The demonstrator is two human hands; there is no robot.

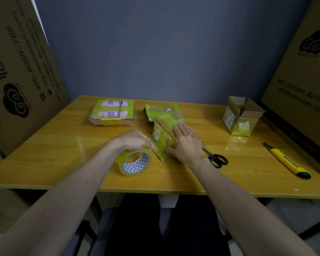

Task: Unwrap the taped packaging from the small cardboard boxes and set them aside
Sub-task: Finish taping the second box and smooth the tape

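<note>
My right hand [186,143] lies flat, fingers straight and together, pressed on the side of the small taped box [163,134] at the middle of the table [63,145]; the forearm runs up from the lower right. My left hand [132,140] comes in from the lower left, wrist bent, fingers curled over the top of the tape roll [134,161], which stands on edge with its open core facing me. Its fingertips end just beside the box's loose tape flap; I cannot tell if they touch it.

The box's long axis runs away from me, leaning slightly right, its printed face turned left. Behind it lies crumpled yellow wrapping [162,110]. A flat taped package [112,112] sits far left. Scissors [215,157] lie just right of my right wrist, a yellow utility knife [287,161] farther right, and an opened box [241,116] at far right.
</note>
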